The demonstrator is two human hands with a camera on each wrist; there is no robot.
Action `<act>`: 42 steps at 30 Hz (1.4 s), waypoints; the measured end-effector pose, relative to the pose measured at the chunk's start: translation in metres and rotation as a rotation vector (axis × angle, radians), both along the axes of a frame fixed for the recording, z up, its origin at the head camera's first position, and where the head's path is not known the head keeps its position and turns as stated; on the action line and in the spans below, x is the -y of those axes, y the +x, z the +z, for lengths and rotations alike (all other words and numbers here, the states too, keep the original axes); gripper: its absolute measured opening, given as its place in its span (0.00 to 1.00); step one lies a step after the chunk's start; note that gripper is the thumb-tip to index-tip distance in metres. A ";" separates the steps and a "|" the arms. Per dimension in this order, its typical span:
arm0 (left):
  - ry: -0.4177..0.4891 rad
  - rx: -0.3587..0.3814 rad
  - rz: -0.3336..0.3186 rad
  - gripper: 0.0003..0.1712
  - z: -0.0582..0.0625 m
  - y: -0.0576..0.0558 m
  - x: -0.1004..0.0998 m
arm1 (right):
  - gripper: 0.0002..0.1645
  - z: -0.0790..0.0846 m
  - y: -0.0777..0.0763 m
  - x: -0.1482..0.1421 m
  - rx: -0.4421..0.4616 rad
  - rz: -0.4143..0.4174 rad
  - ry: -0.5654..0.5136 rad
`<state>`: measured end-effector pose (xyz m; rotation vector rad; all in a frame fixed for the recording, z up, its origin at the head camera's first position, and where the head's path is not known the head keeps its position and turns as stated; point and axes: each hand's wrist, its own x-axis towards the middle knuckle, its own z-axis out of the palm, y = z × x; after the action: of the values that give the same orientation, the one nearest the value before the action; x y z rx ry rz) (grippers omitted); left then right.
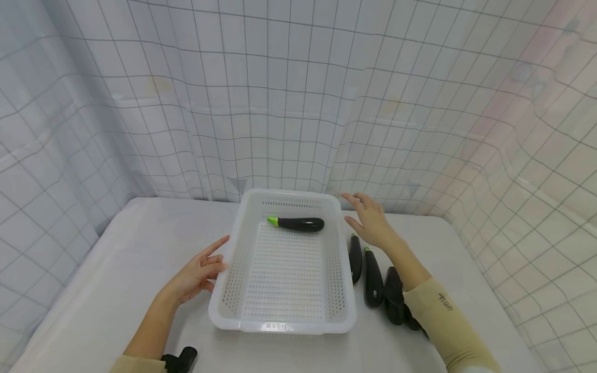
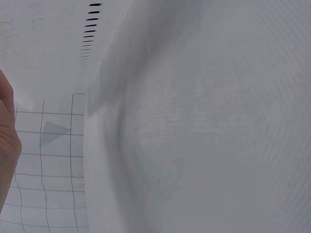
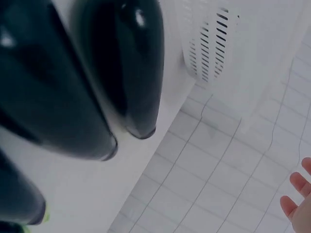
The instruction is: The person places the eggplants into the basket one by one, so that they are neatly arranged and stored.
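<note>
A white perforated plastic basket (image 1: 283, 327) stands in the middle of the table in the head view. One dark eggplant with a green stem (image 1: 300, 224) lies crosswise near its far end. My left hand (image 1: 200, 272) is at the basket's left side, index finger extended and fingertips right at the rim. Past the far right corner of the rim, my right hand (image 1: 370, 220) is raised with its fingers spread, holding nothing. Several more eggplants (image 1: 373, 280) lie on the table right of the basket, some partly hidden under my right forearm.
A white cloth covers the table (image 1: 126, 269). Behind it and on both sides hang white checked curtains (image 1: 289, 103). In the right wrist view, eggplants (image 3: 141, 73) lie close beside the basket's slotted wall (image 3: 206, 48).
</note>
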<state>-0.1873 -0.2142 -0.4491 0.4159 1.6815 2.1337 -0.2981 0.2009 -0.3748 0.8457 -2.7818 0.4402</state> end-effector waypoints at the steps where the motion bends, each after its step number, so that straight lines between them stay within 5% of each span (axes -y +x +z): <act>1: 0.000 -0.001 -0.001 0.41 0.000 0.000 0.000 | 0.34 0.000 0.002 -0.005 0.005 -0.004 -0.014; 8: 0.026 0.003 -0.013 0.40 0.000 0.001 0.000 | 0.37 -0.002 0.016 -0.042 0.060 0.020 -0.123; 20: 0.041 0.004 -0.021 0.40 0.000 0.001 0.000 | 0.43 -0.004 0.055 -0.104 0.341 -0.031 -0.404; 42: 0.061 -0.003 -0.027 0.40 -0.001 0.000 0.000 | 0.47 -0.053 0.124 -0.178 0.384 -0.220 -0.674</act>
<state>-0.1869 -0.2141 -0.4505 0.4573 1.6067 2.1695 -0.1741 0.3784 -0.4280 0.3140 -2.6767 1.5096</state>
